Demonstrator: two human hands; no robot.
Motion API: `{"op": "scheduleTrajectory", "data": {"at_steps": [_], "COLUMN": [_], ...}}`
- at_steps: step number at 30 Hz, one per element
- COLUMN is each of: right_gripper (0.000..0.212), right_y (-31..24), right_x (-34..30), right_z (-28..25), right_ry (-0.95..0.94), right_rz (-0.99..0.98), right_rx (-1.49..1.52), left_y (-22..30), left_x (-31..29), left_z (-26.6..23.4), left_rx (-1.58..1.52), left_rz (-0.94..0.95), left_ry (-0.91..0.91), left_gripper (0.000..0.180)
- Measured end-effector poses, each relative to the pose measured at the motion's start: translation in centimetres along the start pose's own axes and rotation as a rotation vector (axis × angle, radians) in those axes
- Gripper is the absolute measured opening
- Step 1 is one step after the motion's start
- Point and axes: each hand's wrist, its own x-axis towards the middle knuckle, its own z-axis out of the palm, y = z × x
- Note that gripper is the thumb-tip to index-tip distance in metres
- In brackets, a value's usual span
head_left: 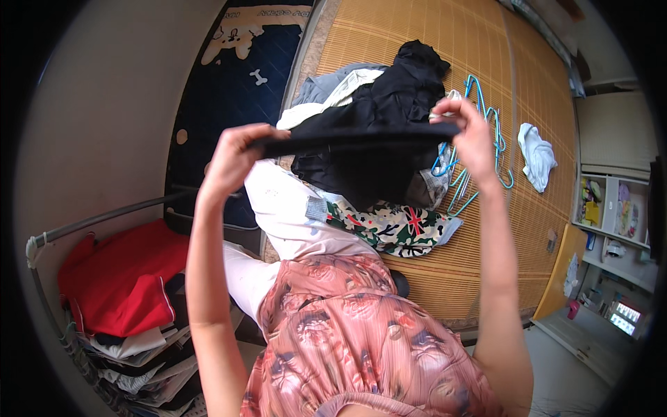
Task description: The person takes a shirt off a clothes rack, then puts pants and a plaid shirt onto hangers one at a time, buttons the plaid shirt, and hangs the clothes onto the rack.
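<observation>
A tan slatted mat (479,42) carried dark clothing (410,87), a grey garment (326,87) and a pale garment (337,97) in a heap, a camouflage-patterned garment (389,233), blue hangers (498,142) and, apart to the right, a crumpled white cloth (536,158).

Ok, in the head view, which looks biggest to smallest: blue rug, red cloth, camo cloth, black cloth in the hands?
1. Blue rug
2. Red cloth
3. Camo cloth
Can't rank the black cloth: its edges blend into black clothes behind it.
</observation>
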Motion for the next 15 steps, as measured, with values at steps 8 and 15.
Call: {"op": "scheduleTrajectory", "data": {"at_steps": [8,15], "right_gripper": [0.019,0.045], "right_y": [-13.7,-17.1], "right_x": [9.8,10.3], "right_z": [-0.9,-1.8], "right_ry": [-0.227,-0.349], "right_rz": [-0.635,-0.851], "right_rx": [-0.233,-0.729], "left_y": [6.9,14.1], "left_x": [6.8,7.7], "left_z": [-10.2,-10.5], "left_rx": [0.046,-0.312], "left_rz": [0.135,0.091], "left_ry": [0.249,0.164], "left_gripper": [0.028,0.031]}}
